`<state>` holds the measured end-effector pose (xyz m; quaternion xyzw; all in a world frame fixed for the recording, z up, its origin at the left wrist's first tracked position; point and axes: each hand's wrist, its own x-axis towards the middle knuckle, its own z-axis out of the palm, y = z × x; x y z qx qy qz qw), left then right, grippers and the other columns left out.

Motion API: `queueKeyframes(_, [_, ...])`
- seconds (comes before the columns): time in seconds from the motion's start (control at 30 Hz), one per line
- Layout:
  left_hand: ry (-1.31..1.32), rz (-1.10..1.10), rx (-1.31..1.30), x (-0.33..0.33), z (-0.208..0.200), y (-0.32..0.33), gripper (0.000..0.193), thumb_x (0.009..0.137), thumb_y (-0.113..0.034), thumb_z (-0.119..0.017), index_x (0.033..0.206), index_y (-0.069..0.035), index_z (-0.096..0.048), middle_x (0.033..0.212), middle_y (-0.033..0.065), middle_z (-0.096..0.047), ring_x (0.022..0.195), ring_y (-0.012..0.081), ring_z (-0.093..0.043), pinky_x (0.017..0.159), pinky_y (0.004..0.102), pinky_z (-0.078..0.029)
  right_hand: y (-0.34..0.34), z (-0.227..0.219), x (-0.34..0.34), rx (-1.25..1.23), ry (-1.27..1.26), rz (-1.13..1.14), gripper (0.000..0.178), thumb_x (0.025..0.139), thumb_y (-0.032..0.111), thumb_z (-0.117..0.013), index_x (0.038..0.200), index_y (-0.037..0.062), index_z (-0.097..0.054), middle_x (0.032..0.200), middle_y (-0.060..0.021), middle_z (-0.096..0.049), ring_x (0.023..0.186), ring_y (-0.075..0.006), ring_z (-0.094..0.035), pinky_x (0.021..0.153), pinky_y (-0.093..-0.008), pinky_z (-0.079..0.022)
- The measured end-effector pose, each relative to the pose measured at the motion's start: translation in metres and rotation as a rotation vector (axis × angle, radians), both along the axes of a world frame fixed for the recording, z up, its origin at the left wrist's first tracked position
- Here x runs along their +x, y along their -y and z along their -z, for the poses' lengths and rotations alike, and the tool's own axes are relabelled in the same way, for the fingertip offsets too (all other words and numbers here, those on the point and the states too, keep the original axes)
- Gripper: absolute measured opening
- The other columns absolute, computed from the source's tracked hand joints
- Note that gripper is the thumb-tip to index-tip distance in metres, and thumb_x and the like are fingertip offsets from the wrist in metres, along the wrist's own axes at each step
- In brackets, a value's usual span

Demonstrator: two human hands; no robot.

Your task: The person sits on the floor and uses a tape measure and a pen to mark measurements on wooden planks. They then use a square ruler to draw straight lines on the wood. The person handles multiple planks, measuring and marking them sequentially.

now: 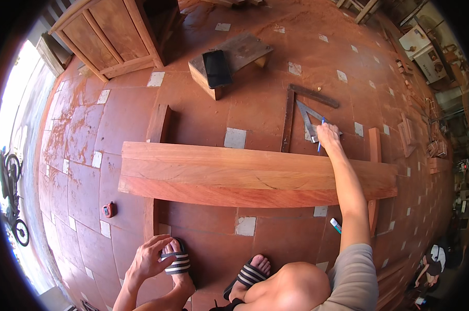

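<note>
Several reddish wooden boards (pixel 234 173) lie side by side across two wooden battens (pixel 375 145) on the floor. Past their far edge, my right hand (pixel 327 136) is closed around a blue pen (pixel 323 120). Its fingers are also at a grey metal triangle square (pixel 305 115); whether they grip it I cannot tell. A dark L-shaped carpenter's square (pixel 289 119) lies just left of that. My left hand (pixel 150 257) hangs by my left foot, near the left batten's end, its fingers apart and holding nothing.
A red tape measure (pixel 108 209) sits on the tiles at left, and a white-and-teal tube (pixel 336 225) near my right forearm. A black phone (pixel 217 69) rests on a low wooden bench (pixel 244 52). A wooden cabinet (pixel 107 36) stands far left; a person (pixel 432 264) is at far right.
</note>
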<state>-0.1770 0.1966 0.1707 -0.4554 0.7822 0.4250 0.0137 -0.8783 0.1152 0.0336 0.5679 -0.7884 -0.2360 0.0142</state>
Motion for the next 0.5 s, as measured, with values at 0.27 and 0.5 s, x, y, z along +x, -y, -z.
queueKeyframes(0.27, [-0.041, 0.109, -0.083, -0.046, -0.005, 0.036, 0.052, 0.083, -0.020, -0.085, 0.129, -0.001, -0.071, 0.136, 0.0189, -0.068, 0.117, 0.0394, -0.070, 0.097, 0.0452, -0.060, 0.058, 0.011, 0.094, -0.231, 0.530, 0.456, 0.069, 0.071, 0.056, -0.095, 0.104, -0.0027, -0.078, 0.119, -0.0288, -0.074, 0.113, -0.0392, -0.074, 0.095, -0.0457, -0.061])
queueKeyframes(0.5, [-0.119, 0.208, -0.187, -0.069, -0.027, 0.046, 0.056, 0.083, -0.017, -0.086, 0.135, -0.006, -0.068, 0.142, 0.0185, -0.065, 0.121, 0.0402, -0.068, 0.100, 0.0461, -0.059, 0.103, 0.025, 0.058, -0.657, 1.022, 0.732, 0.030, 0.076, 0.026, -0.085, 0.065, 0.0068, -0.066, 0.061, -0.0045, -0.063, 0.050, -0.0142, -0.058, 0.049, -0.0325, -0.045])
